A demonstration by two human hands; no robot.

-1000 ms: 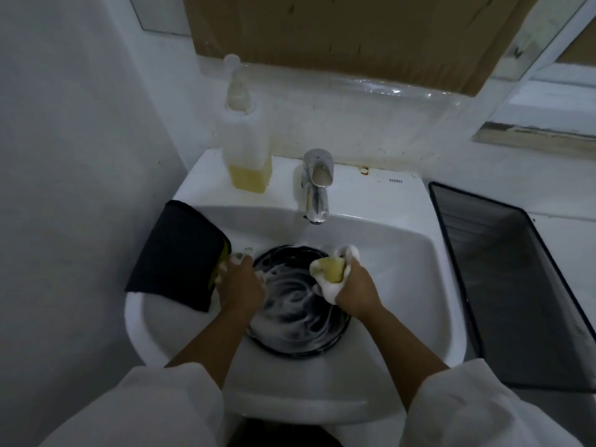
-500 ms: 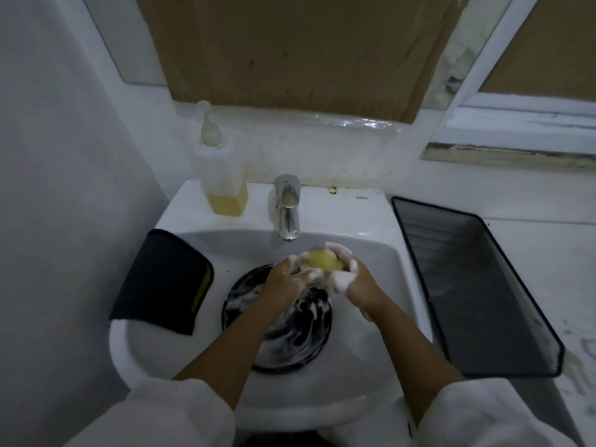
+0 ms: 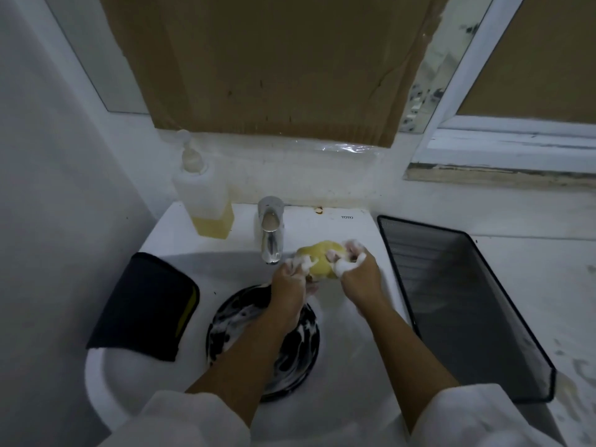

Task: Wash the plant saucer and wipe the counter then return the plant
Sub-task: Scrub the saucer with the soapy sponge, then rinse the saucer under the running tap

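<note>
White sleeves frame the bottom of your view, and both bare forearms reach up over the sink. Under your left forearm the black plant saucer lies flat in the basin, streaked with foam. It is round, so there is no long axis to line up with. From your hands it sits at about 7 o'clock and lower down. Your left hand is the nearer one, its wrist above the saucer's far rim, and your right hand is at its 3 o'clock. Both are lathered and curl round the yellow sponge from either side, with the tap just beside it at 10 o'clock. I judge a rinse comes next, which means reaching down to the saucer. A dark cloth drapes the sink rim at 9 o'clock, a mesh tray stands on the table at 3, and the soap bottle is at 11.
</note>
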